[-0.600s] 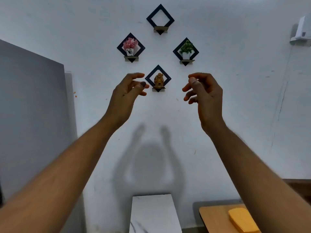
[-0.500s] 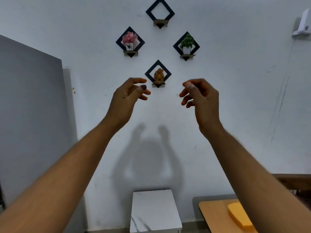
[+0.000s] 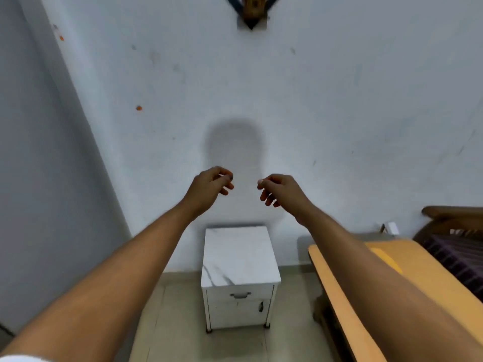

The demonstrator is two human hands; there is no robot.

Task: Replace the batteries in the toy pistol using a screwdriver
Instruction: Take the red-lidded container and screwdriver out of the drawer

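My left hand (image 3: 209, 186) and my right hand (image 3: 281, 190) are stretched out in front of me at mid-height, a short gap between them, against a white wall. Both hold nothing, with the fingers loosely curled and apart. No toy pistol, screwdriver or batteries are in view.
A small white marble-topped cabinet (image 3: 239, 259) with a drawer stands on the floor against the wall, below my hands. An orange-topped table (image 3: 428, 278) runs along the right, partly hidden by my right forearm. A dark wooden seat (image 3: 454, 231) sits at far right. A grey panel (image 3: 39, 165) leans at left.
My view has tilted down: the wall ornaments have slid up out of sight and the floor and cabinet have come in. Both hands have dropped lower and moved closer together.
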